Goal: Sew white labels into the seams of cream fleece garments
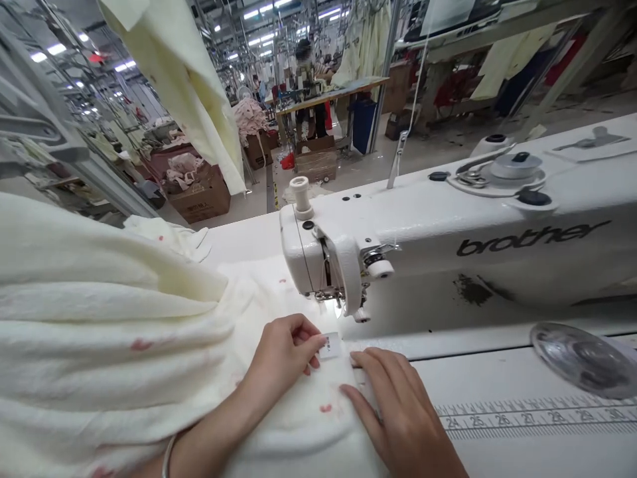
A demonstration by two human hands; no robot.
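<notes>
Pinching white printed label (332, 346) w/ L hand (286, 352), lower centre, we prob. steady red-spotted cream cloth (308, 425) w/ spread R hand (398, 401).

The cloth (124, 332) is pale cream, with small pinkish-red marks scattered over it. It lies across the desk (478, 378), heaped in deep, soft folds at the left and flatter toward the right, where part of it reaches toward the needle area of the sewing machine (303, 249). Its right edge runs beneath the fingers of the right hand (393, 398).

The label (331, 346) is a small whitish rectangle with dark print near its left end. It sits over the flatter cloth near that edge, its left end between the left hand's (286, 348) thumb and finger.
</notes>
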